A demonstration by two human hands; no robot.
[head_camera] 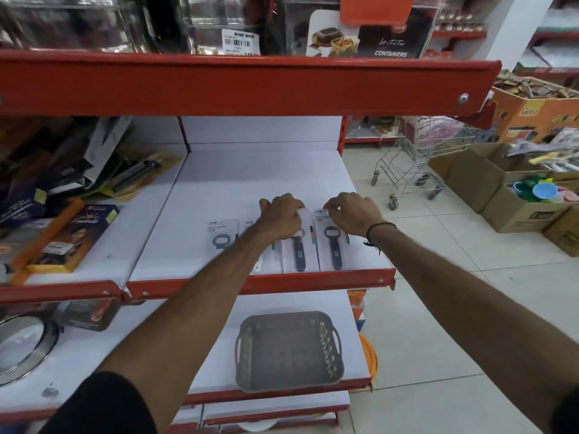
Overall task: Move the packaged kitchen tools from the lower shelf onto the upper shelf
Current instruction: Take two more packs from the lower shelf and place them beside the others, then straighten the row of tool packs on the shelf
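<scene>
Retail shop, housewares aisle | red-edged display shelving [250,86] with white boards | barcode price sticker [240,42] on boxed goods up top | wire shopping trolley [416,158] on tiled floor [438,308] | open cardboard stock cartons [513,195] at right | carded bottle openers [332,242] laid in a row

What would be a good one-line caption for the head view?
Two bare hands, left hand and right hand, arranging carded dark-handled bottle openers on a white red-edged shelf above a grey plastic basket.
</scene>
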